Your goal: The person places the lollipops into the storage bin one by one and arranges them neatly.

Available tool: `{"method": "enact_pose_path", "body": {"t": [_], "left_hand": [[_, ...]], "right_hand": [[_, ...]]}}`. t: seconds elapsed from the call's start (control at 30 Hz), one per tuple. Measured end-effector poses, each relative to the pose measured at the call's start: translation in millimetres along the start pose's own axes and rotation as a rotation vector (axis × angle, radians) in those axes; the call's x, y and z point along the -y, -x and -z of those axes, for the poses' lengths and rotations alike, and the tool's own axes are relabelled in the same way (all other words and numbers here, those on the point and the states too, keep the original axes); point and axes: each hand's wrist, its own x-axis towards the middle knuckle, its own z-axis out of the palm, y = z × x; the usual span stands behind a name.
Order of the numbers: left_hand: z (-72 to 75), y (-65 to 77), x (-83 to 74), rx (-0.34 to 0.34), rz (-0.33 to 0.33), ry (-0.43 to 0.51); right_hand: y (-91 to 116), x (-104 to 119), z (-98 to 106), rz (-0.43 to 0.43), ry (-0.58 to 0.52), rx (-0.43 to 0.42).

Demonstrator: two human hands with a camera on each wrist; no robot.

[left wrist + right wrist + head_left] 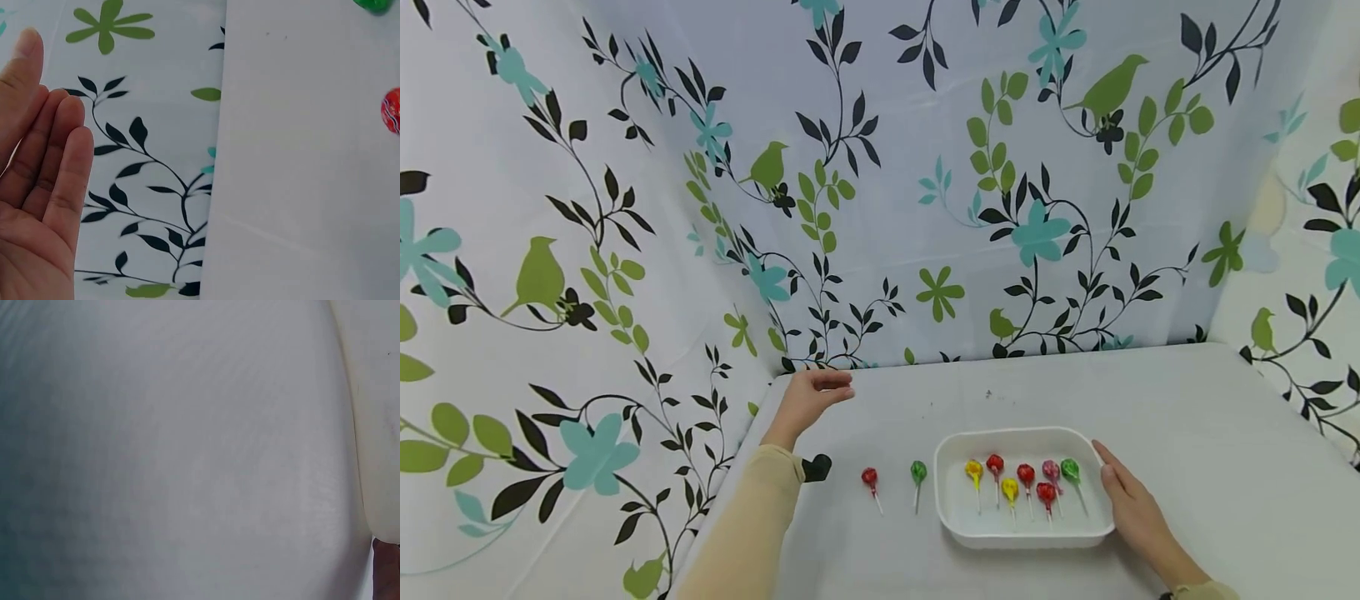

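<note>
My left hand [812,400] is raised over the far left of the white table, fingers extended and grouped, holding nothing. In the left wrist view its palm and fingertips [72,112] show, with the thumb apart from them. On the table to its right lie a red lollipop [869,477] and a green lollipop [918,472]. A white rectangular tray [951,523] carries several lollipops [1026,474] in yellow, red, pink and green. Against the tray's right side rests my right hand [1138,508], its fingers along the outer wall; how the hidden fingers lie, I cannot see.
A curtain [895,217] printed with leaves, birds and flowers hangs behind the table and at both sides. The white tabletop [1210,417] extends right of the tray. Blurred pale surfaces fill most of the right wrist view.
</note>
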Motion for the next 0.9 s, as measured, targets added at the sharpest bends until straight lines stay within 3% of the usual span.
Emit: {"method": "enact_pose_path", "body": {"t": [0.13, 0.27, 0.53, 0.73, 0.9], "left_hand": [[6.3, 9.2, 30.2, -0.021, 0.036, 0.025], [3.6, 19.5, 55.0, -0.035, 0.099, 0.043], [-28.6, 36.6, 98.9, 0.036, 0.185, 0.041], [-49.6, 45.7, 119.5, 0.091, 0.16, 0.065], [-60.1, 47.7, 123.3, 0.101, 0.152, 0.085]], "right_hand": [[1, 1, 0, -0.004, 0.006, -0.009], [2, 3, -1, 0.014, 0.005, -0.013], [2, 5, -3, 0.038, 0.007, -0.03], [1, 5, -4, 0.028, 0.0, -0.025], [2, 5, -4, 0.027, -0.007, -0.023]]}}
